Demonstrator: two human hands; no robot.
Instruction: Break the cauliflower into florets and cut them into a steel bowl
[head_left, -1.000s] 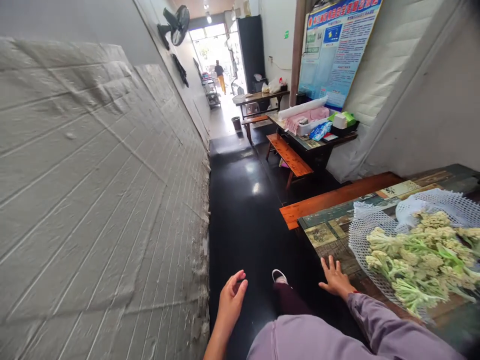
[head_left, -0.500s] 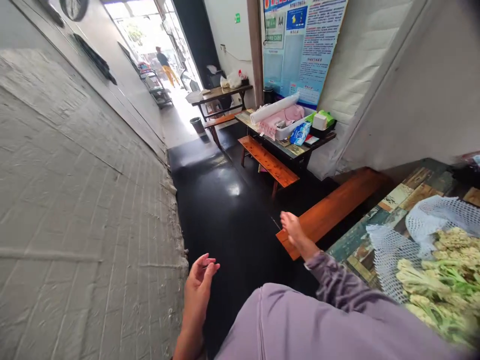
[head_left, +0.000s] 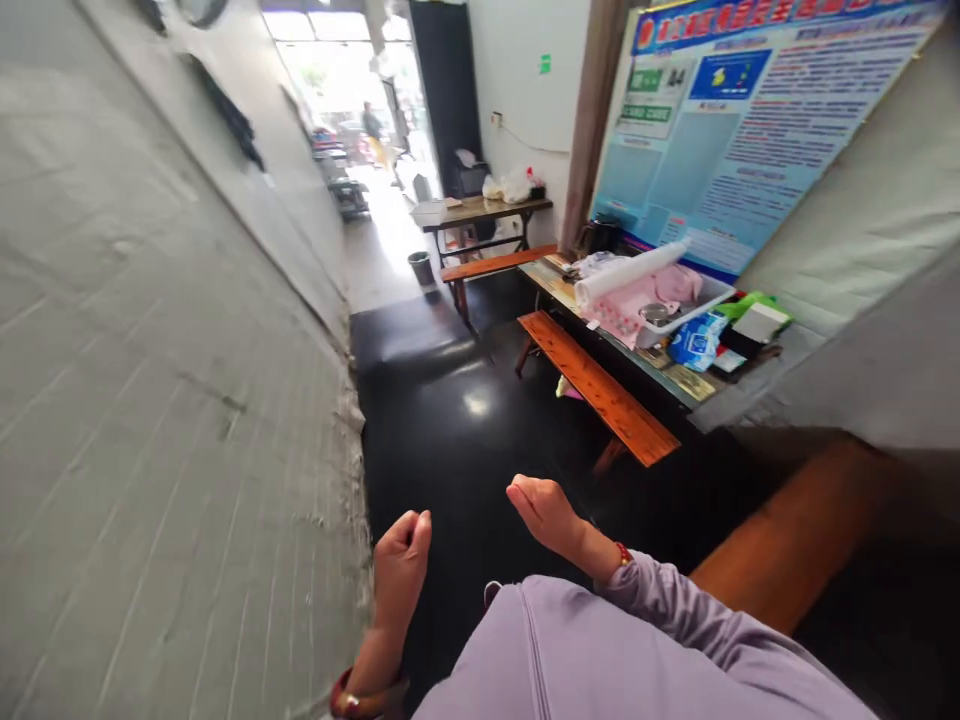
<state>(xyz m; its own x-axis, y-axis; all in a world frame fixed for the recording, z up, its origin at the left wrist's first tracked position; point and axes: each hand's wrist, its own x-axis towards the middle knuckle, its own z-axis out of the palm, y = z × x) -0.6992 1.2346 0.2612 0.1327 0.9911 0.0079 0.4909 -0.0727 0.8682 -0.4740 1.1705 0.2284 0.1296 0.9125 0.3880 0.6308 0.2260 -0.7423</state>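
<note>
My left hand [head_left: 401,565] is raised beside the left wall, its fingers curled into a loose fist with nothing showing in it. A red band [head_left: 352,700] circles that wrist. In front of my body, my right hand [head_left: 549,514] is also closed, fingers folded in, and holds nothing that I can see. Both hands hang in the air above the dark floor [head_left: 442,450] and touch nothing. The nearest furniture to my right hand is a narrow wooden bench [head_left: 600,385].
A table [head_left: 694,383] along the right wall bears a white tub [head_left: 712,296] with pink cloth and a blue packet [head_left: 697,342]. Another bench [head_left: 802,530] stands close on my right. Farther on are a second table [head_left: 480,210], a bin [head_left: 421,268] and a distant person [head_left: 373,125] near the bright doorway.
The view has moved forward along the passage, and the table with cauliflower has left the picture on the right. Both hands have closed from open; my right hand now sits nearer my left.
</note>
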